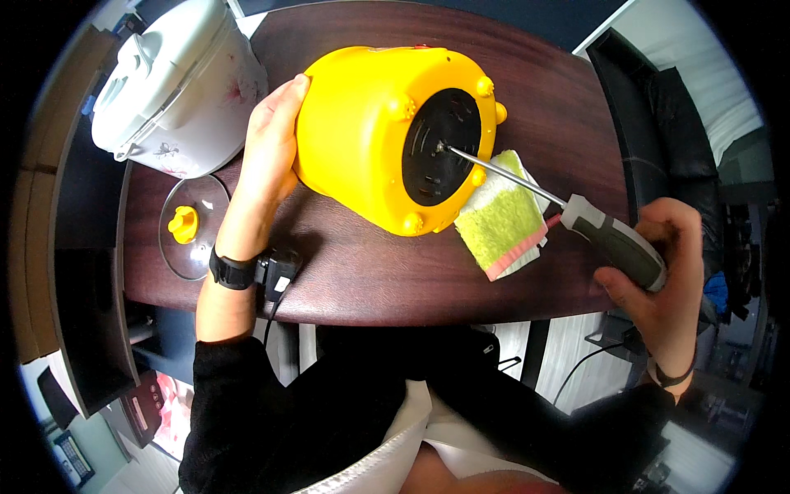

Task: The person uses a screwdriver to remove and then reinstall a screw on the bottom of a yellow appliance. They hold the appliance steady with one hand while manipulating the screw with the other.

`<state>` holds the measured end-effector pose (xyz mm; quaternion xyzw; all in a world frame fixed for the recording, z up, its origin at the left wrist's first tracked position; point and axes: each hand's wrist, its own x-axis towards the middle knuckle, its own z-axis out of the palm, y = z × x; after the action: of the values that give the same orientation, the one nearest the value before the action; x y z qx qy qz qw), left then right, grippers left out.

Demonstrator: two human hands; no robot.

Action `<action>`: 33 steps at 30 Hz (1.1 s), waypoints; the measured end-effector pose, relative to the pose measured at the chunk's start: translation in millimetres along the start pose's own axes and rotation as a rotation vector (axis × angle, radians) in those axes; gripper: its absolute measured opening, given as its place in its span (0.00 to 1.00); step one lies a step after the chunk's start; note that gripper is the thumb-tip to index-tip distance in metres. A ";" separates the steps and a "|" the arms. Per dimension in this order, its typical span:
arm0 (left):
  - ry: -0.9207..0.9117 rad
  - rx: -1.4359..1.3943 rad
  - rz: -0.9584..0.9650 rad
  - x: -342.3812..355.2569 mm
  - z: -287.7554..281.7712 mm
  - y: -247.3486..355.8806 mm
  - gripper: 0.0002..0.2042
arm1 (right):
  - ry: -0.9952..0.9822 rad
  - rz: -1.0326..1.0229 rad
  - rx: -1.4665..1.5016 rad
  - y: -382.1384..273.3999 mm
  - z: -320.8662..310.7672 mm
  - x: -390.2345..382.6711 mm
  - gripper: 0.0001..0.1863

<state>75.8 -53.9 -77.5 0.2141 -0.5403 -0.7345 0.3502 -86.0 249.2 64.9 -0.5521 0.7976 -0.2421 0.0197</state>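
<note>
A yellow rounded appliance [354, 123] lies on its side on the table, its underside turned to the right. That underside has a black round plate [428, 177] with slots and several yellow knobbly feet around it. My left hand [276, 132] grips the appliance at its left end; part of the fingers is hidden behind it. In my right hand [671, 280] is a screwdriver [613, 235] with a grey and dark handle, its fingers and thumb around the handle's end. The screwdriver's tip meets the middle of the black plate.
A folded green and white cloth [502, 226] with a pink edge lies beside the appliance. At the left are a white lidded cooker [202, 107] and a glass lid [197, 235] with a yellow knob. The dark wooden table [370, 280] has its near edge by my lap.
</note>
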 end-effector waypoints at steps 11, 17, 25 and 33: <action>-0.030 -0.024 -0.005 2.8 3.6 1.4 0.16 | -0.088 -0.347 -0.367 0.3 -11.9 -1.3 0.19; -0.020 -0.025 -0.005 3.9 1.0 -1.1 0.15 | -0.136 -0.133 -0.180 24.7 -2.0 -11.4 0.21; -0.008 -0.012 0.000 3.2 -1.1 -1.7 0.15 | -0.056 -0.195 -0.088 8.7 4.3 -14.2 0.24; -0.020 0.003 0.011 2.2 -0.3 -1.4 0.15 | -0.165 0.300 0.249 20.9 -6.2 -7.0 0.08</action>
<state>74.1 -55.6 -78.7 0.2045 -0.5459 -0.7340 0.3485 -103.3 263.4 60.2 -0.4384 0.8305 -0.2871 0.1890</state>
